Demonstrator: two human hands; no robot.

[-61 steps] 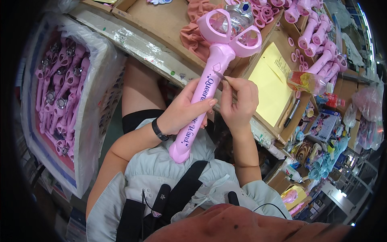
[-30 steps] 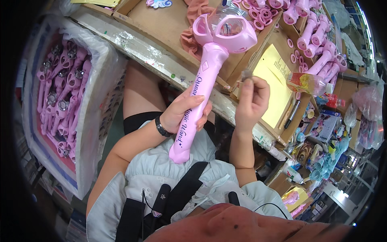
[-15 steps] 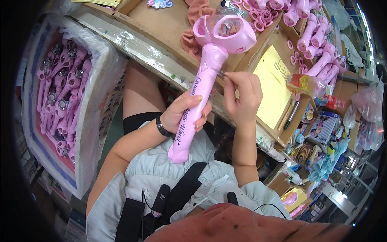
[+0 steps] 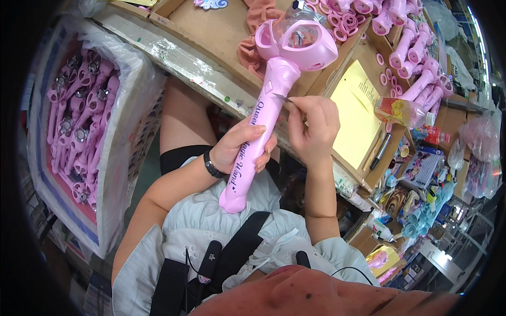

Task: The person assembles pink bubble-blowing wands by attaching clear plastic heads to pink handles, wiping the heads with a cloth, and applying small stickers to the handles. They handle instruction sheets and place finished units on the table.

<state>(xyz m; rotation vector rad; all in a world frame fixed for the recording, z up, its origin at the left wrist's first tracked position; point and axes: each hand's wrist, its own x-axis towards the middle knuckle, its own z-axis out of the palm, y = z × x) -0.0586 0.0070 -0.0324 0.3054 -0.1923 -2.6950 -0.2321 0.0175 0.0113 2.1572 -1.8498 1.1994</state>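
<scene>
While left hand (image 4: pixel 240 150): is gripping the pink toy wand (image 4: pixel 263 118), its head at 12 o'clock.
Right hand (image 4: pixel 311 126): fingers are pinching a thin metal tool (image 4: pixel 283 98) at the neck.
Next: likely calling for steady, fine pressure.

Single head view – looks steeply down, close over lap and workbench edge (image 4: pixel 211 79).

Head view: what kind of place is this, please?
Probably a toy assembly workbench. The hands work on one pink wand; many identical wands fill a lined box, and more lie on the cardboard-covered bench.
</scene>
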